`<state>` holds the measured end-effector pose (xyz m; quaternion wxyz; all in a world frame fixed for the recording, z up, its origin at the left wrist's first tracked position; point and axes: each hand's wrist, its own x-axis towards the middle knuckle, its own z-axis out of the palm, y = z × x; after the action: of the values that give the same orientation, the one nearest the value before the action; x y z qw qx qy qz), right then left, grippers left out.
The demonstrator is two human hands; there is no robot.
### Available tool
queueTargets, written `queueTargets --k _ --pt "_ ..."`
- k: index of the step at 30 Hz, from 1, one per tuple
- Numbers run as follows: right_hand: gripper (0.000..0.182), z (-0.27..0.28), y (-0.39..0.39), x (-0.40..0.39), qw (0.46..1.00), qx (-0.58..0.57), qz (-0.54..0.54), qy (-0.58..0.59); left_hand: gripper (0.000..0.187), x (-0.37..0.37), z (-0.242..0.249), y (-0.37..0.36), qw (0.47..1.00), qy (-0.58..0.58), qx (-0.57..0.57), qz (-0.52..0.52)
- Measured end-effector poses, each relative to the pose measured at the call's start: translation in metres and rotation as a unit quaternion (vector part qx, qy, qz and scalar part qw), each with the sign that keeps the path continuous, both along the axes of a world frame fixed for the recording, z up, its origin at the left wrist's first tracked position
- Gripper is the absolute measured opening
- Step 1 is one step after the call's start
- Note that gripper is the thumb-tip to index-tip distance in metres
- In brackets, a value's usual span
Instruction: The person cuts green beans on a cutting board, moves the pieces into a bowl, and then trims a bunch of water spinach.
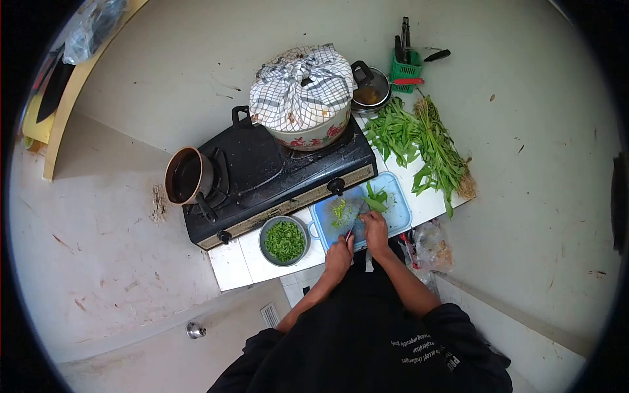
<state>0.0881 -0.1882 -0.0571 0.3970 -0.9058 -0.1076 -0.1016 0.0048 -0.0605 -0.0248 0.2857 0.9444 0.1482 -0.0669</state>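
Observation:
My left hand [339,255] is closed around a knife [349,233], of which a bit of red shows at the fingers. Its blade is hard to make out against the board. Beside it, my right hand [375,232] pinches leafy greens [376,198], their leaves pointing away from me. Both hands are over a blue cutting board [324,223], whose surface carries small chopped green bits [339,213]. Left of the board stands a grey bowl [263,252] filled with chopped greens [285,241].
A black gas stove [255,170] holds a cloth-covered pot [314,134] and a brown saucepan [190,175]. Behind the board at right lie bunches of leafy greens [432,141], near a small pot [371,95] and a green utensil basket [406,69]. Plastic bags [434,247] sit right.

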Motion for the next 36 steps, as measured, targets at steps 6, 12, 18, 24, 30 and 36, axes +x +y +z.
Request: queueTargets --k 6,12,18,24,30,36 --pt "0.018 0.007 -0.002 0.0 1.0 0.006 -0.003 -0.003 0.043 -0.007 0.004 0.015 0.999 0.028 -0.027 0.016" --pt "0.015 0.002 -0.003 0.001 1.0 0.023 0.002 0.003 0.044 -0.015 0.006 0.01 0.998 0.01 -0.058 -0.002" --pt "0.02 0.002 -0.003 0.001 0.999 0.012 0.005 0.034 0.044 -0.018 0.011 0.005 0.998 0.032 -0.051 -0.002" --pt "0.017 -0.004 -0.002 0.002 0.998 0.028 -0.002 0.055 0.043 -0.004 -0.006 -0.002 1.0 0.0 -0.017 -0.001" --pt "0.01 0.005 -0.002 0.0 0.999 0.042 -0.008 0.033 0.044 -0.02 0.001 0.002 1.0 0.02 -0.007 0.007" --pt "0.012 0.006 -0.002 0.0 0.997 0.065 -0.016 0.05 0.043 -0.003 0.006 0.0 0.999 0.011 -0.042 0.017"
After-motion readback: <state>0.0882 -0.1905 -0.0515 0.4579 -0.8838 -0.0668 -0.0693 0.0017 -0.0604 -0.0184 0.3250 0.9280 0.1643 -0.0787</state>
